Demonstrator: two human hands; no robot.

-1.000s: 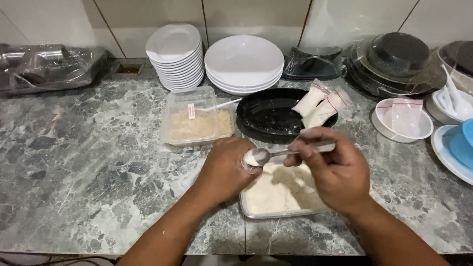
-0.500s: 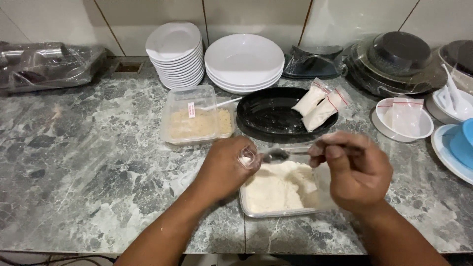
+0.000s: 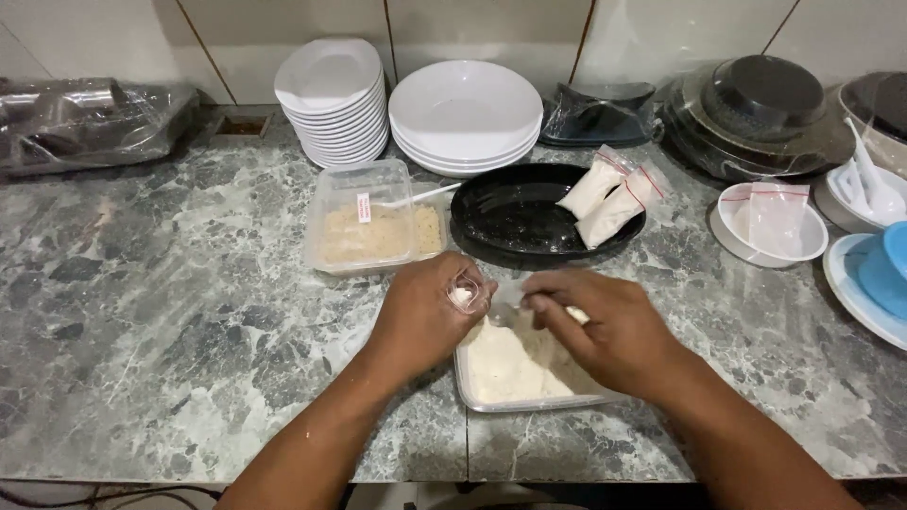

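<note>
Left hand (image 3: 430,316) pinching a small clear bag (image 3: 465,295) with white powder inside, right hand (image 3: 605,331) gripping a spoon (image 3: 510,297) beside it, both over a clear tray (image 3: 529,401) of white powder at table (image 3: 170,321) edge. Beyond: one tub of tan crumbs (image 3: 373,231), two filled bags (image 3: 609,194) in a black dish (image 3: 510,217), two white plate stacks (image 3: 463,109)

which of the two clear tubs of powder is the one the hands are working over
The near tub of white powder, right under the left hand and right hand. The other tub, holding tan crumbs, sits farther back, apart from both hands.
</note>
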